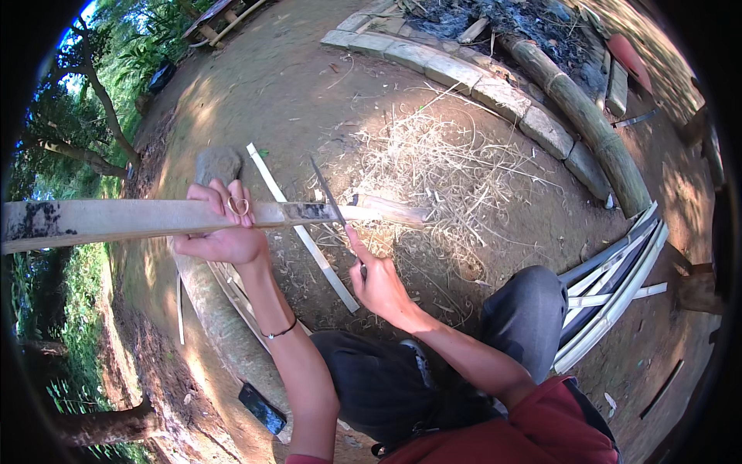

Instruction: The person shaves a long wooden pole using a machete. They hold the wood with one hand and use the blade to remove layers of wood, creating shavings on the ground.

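Note:
A long, pale bamboo slat with dark blotches stretches level from the left rim past the middle. My left hand is closed around it, fingers over the top and a ring showing. My right hand is closed on the handle of a knife, its index finger stretched along the blade. The narrow blade crosses the slat near its right end, pointing up and away; whether it cuts in, I cannot tell. Under that end lies a heap of thin, curled shavings. A narrow pale strip lies on the ground beneath the slat.
Beyond the shavings, a curved stone border and a thick bamboo pole edge a bed of ash. Split bamboo strips are bundled at my right. A log and a phone are at my left, with a rock farther off.

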{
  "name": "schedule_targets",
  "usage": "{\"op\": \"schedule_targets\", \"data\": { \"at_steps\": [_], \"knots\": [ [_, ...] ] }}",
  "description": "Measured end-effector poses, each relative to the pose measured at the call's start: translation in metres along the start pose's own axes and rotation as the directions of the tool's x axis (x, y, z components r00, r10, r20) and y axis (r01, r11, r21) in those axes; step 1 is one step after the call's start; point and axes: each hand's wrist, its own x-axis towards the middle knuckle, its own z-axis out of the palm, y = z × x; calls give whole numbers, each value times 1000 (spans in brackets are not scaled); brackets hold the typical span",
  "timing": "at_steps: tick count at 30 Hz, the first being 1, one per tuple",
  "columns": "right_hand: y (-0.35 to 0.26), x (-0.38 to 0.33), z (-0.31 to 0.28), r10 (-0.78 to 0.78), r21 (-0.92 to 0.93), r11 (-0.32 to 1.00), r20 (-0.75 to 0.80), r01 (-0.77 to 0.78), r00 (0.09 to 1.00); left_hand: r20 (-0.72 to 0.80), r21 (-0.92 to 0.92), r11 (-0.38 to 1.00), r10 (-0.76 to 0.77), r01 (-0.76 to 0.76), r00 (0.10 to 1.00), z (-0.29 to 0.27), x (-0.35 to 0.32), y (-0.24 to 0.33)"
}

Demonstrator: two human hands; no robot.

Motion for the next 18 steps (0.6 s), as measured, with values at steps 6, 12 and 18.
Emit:
{"op": "schedule_targets", "data": {
  "at_steps": [6, 12, 18],
  "knots": [
    [42, 3, -5, 171, -32, 985, 13, -170, 985, 97, -68, 997, -23, 30, 995, -4, 0, 0],
    [37, -3, 7, 65, -130, 989, -8, -66, 998, 50, -30, 998, -54, 56, 997, -1, 2, -5],
    [76, 4, 3, 262, -59, 963, -28, -263, 965, 104, -40, 998, -38, 42, 994, -8, 0, 0]
  ]
}}
